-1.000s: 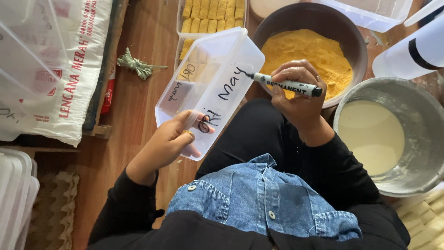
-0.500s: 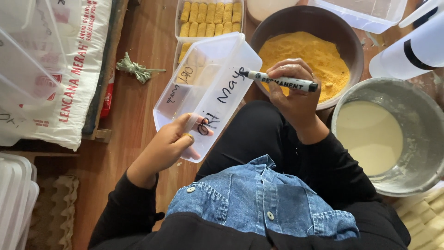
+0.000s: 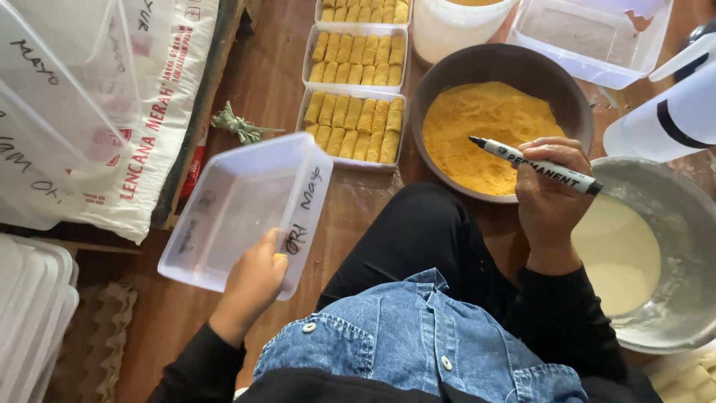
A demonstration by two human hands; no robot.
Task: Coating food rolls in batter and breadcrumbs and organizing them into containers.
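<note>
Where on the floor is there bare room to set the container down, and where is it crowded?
Bare wood shows between the printed sack and the filled trays, around the green sprig, and under the empty container in the left hand. By the right hand, crumb bowl and batter bowl crowd together.

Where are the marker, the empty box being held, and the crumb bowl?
marker (image 3: 537, 166), head view, middle of its barrel.
box (image 3: 239, 205), head view, its clear bottom.
bowl (image 3: 447, 71), head view, its brown rim.
</note>
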